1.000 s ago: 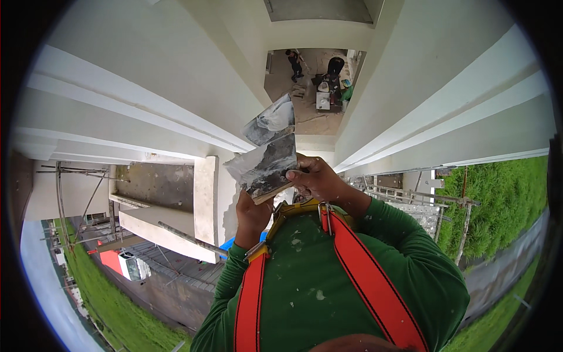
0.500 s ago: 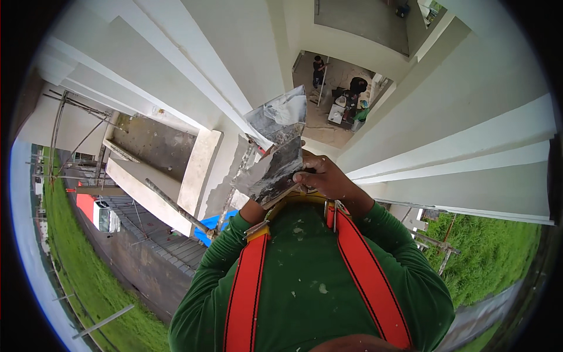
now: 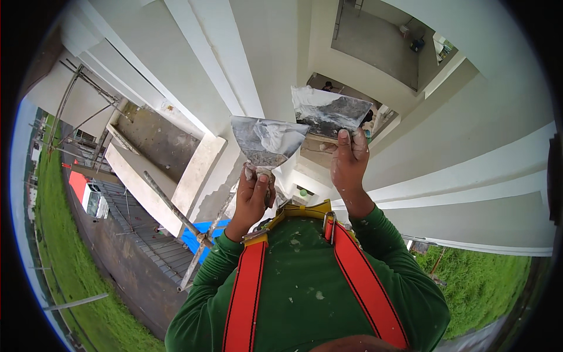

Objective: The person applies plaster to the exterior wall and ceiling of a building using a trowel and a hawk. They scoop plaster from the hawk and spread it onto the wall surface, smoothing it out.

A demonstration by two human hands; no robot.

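Note:
My left hand [image 3: 252, 199] is wrapped around the handle of a putty knife [image 3: 270, 139], its broad, fan-shaped metal blade pointing up and away from me. White putty lies smeared across that blade. To the right, my right hand [image 3: 350, 164] grips the lower edge of a rectangular steel putty blade [image 3: 337, 114], thumb and fingers pinched near its right end. White paste coats the left part and edges of this plate, and dark bare metal shows in the middle. A gap separates the two tools. White smears mark the fingers of both hands.
Pale walls with long ledges [image 3: 226, 56] rise ahead and on both sides. Scaffold poles [image 3: 176, 202] cross at lower left beside a blue sheet [image 3: 199, 237]. Far below are a truck [image 3: 94, 199], a road and grass. Through a lower opening, a person [image 3: 328, 86] is partly visible.
The two blades were together in front of my chest, and now they are apart. My right hand has moved up and right with its plate; my left hand and putty knife have come into plain view.

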